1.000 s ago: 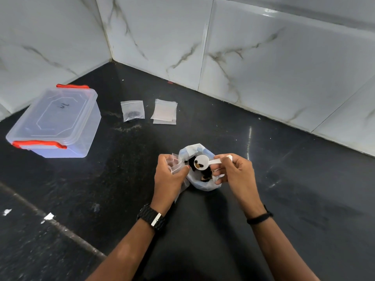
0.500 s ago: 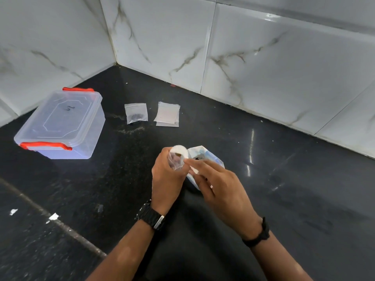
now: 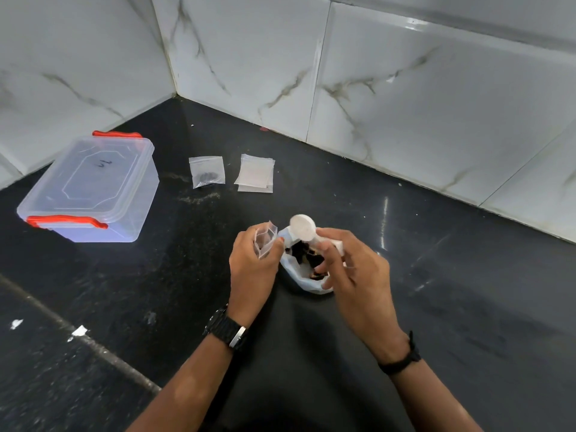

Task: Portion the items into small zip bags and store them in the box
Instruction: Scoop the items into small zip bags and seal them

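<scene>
Holding a small zip bag (image 3: 265,239) pinched by its mouth, the left hand (image 3: 254,269) keeps the opening propped up right beside the white supply bag (image 3: 307,280), likely so a scoop travels the shortest way across. The right hand (image 3: 353,269) grips the handle of a white measuring spoon (image 3: 301,228), its bowl raised over the dark pieces (image 3: 304,255) inside that bag, near the counter's middle. The zip bag looks clear, crumpled and nearly empty. Toward the back corner lie one filled bag (image 3: 207,171) and spare flat bags (image 3: 255,173); the lidded box (image 3: 90,188) sits closed at the left edge.
</scene>
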